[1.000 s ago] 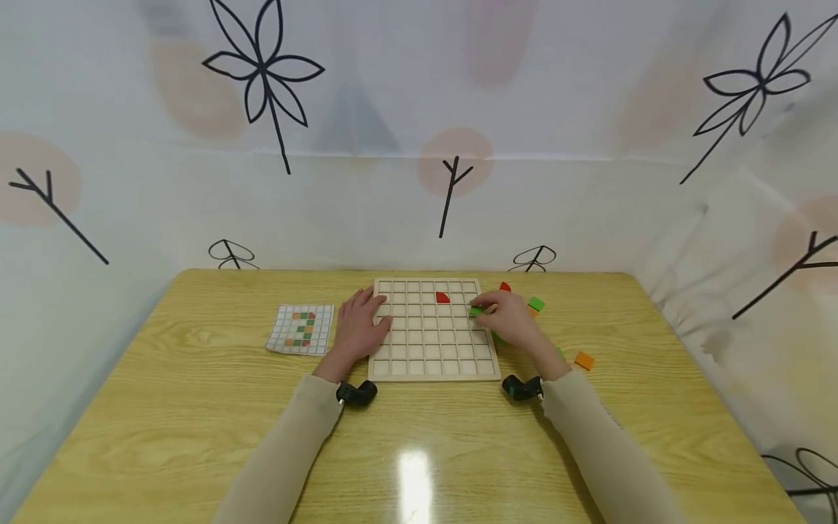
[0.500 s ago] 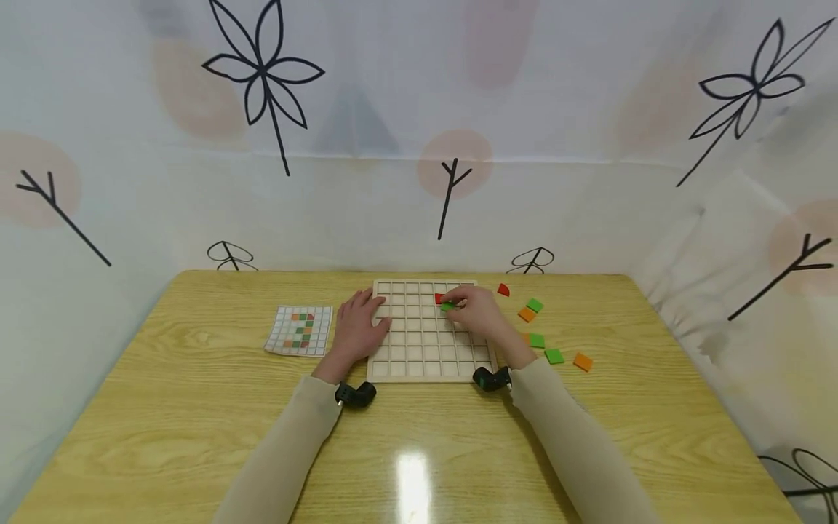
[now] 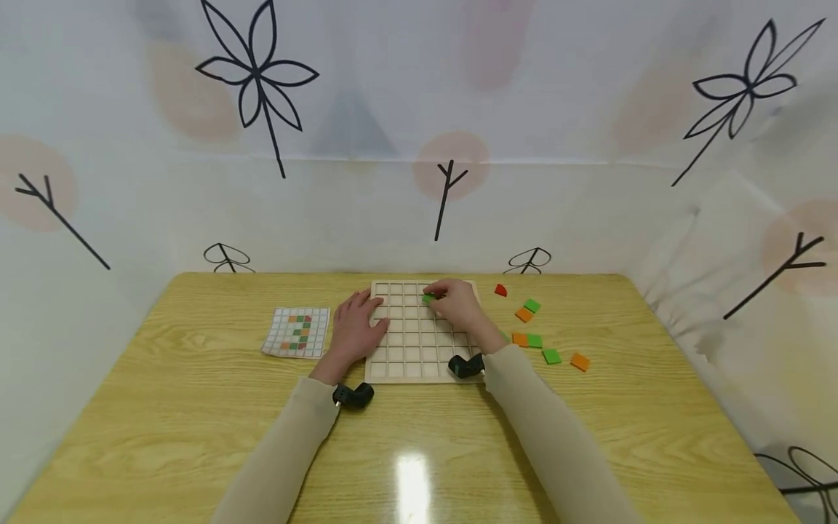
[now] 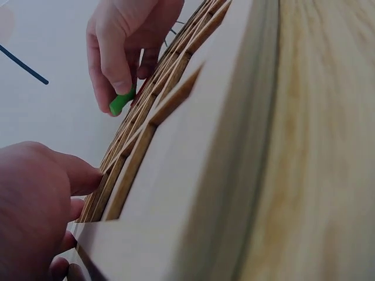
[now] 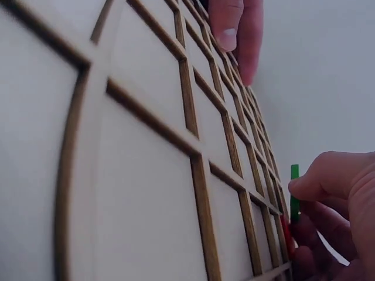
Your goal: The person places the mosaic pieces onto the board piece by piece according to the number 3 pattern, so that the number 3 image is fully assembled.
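My right hand (image 3: pixel 456 304) pinches a green square tile (image 3: pixel 428 298) between thumb and fingers, close over the upper middle of a wooden grid board (image 3: pixel 419 377). In the right wrist view the tile (image 5: pixel 295 190) stands on edge in the pinch. A red tile (image 5: pixel 286 236) sits in the board right beside those fingers; the hand covers it in the head view. My left hand (image 3: pixel 355 327) rests along the board's left edge with fingers spread and thumb over the frame. The left wrist view has its thumb (image 4: pixel 82 174) touching the grid's rim.
Left of the board lies a paper pattern card (image 3: pixel 296 332) with coloured squares on a grid. To the right are loose tiles: a red quarter-round one (image 3: pixel 500 290), several green (image 3: pixel 552 356) and several orange (image 3: pixel 580 362). A patterned cloth hangs behind the wooden table (image 3: pixel 196 422).
My right hand has carried the green tile leftward from the board's right edge, past the red tile to the upper middle. The left hand stays in place.
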`<state>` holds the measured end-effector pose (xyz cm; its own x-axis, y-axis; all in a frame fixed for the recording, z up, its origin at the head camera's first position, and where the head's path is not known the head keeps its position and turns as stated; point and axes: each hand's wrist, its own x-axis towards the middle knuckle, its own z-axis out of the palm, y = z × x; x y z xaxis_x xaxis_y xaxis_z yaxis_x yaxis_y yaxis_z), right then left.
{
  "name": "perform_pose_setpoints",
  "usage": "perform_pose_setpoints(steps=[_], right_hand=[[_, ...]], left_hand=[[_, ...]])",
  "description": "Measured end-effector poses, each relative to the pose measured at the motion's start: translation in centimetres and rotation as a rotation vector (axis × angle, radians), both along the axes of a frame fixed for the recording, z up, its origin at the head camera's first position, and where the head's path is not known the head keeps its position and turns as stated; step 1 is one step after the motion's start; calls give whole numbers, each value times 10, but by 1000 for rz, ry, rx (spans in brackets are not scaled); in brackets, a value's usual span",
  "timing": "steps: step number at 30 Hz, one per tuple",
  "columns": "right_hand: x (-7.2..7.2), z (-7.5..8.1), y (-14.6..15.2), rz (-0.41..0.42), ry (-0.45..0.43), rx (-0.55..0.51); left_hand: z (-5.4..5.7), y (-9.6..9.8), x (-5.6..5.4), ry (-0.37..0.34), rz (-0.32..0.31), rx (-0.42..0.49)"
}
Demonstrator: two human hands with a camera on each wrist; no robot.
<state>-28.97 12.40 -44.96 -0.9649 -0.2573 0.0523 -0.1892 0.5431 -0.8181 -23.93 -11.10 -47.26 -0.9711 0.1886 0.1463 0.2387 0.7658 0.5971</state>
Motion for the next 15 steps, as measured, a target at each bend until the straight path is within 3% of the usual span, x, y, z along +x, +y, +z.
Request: perform_pose_setpoints(steps=[7,15], right_hand=[[-4,-11,0,-51,-13,-74],[0,-15,-2,-47,19,-82]], left_hand=[[-1,1,-1,10,-3,10],[0,2,0,0,11,1]])
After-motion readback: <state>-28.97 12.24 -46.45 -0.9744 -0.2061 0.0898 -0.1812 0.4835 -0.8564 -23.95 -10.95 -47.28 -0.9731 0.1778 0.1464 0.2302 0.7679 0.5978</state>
